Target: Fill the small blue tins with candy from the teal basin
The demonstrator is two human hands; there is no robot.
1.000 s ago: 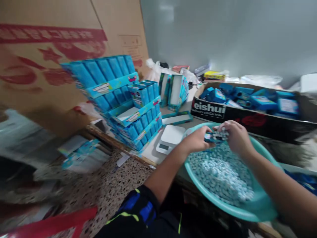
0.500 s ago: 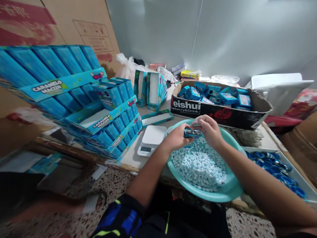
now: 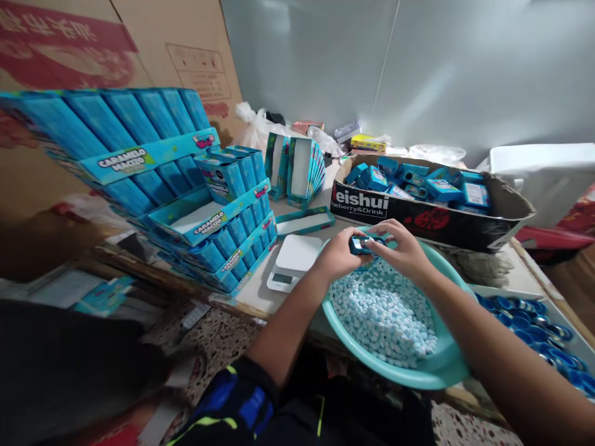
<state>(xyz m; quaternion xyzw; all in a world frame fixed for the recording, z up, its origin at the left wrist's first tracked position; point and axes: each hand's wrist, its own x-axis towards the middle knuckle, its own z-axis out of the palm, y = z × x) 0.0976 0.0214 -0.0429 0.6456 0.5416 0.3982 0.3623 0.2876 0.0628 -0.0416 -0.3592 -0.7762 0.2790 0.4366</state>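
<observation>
My left hand [image 3: 341, 255] is closed around a small blue candy box [image 3: 360, 243], holding it over the far side of a turquoise basin [image 3: 453, 365]. At the box's top, the thumb and fingers of my right hand [image 3: 403, 249] press in from the right, partly hiding it. Many small pale blue and white candies [image 3: 381, 319] lie heaped in the basin below both hands. A white digital scale [image 3: 295, 257] stands left of the basin, near my left hand.
Stacked display trays of blue boxes [image 3: 218, 232] rise at left. Behind the basin, a black carton [image 3: 404, 217] holds blue boxes. Blue round pieces [image 3: 534, 328] fill a white tray at right. Folded trays [image 3: 302, 170] stand behind. A person's foot [image 3: 186, 371] shows at lower left.
The camera view has shifted slightly left. The box is turned so its top shows more, and my right fingers have moved from above it to its right side.
</observation>
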